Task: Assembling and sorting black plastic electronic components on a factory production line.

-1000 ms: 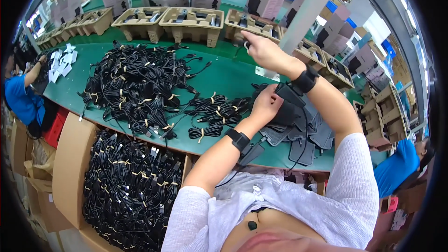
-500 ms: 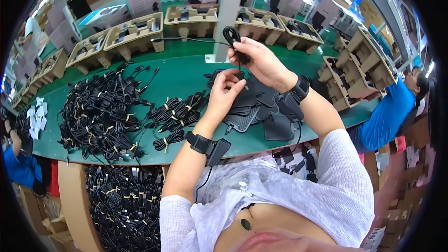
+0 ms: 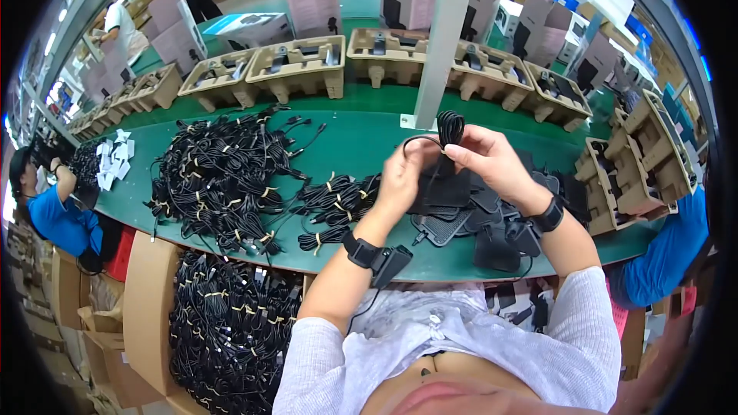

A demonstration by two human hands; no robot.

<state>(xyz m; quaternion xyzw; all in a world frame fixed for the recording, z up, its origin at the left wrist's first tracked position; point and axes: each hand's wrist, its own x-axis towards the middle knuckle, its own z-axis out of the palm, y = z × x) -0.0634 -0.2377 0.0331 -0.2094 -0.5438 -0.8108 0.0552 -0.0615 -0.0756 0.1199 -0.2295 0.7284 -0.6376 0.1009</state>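
Note:
A black cable (image 3: 451, 127) stands coiled upright between my hands, above the green table. My right hand (image 3: 498, 167) grips the coil near its lower end. My left hand (image 3: 398, 180) is pinched close beside it, where a loose strand loops over to its fingertips. Under both hands lies a heap of flat black textured pads (image 3: 444, 224), partly hidden by them. Just left of my left hand are several tied black cable bundles (image 3: 332, 201). A much larger pile of tied cables (image 3: 215, 180) spreads farther left.
Moulded brown trays (image 3: 296, 69) line the far side around a metal post (image 3: 444, 54). More trays (image 3: 607, 184) are stacked at right. A carton of cables (image 3: 150, 315) stands below the near edge. Co-workers in blue sit left (image 3: 61, 211) and right (image 3: 669, 250).
My view has swung left, shifting the scene rightward and down. My hands have come closer together; the cable's free end, stretched out leftward before, now loops near my left fingers.

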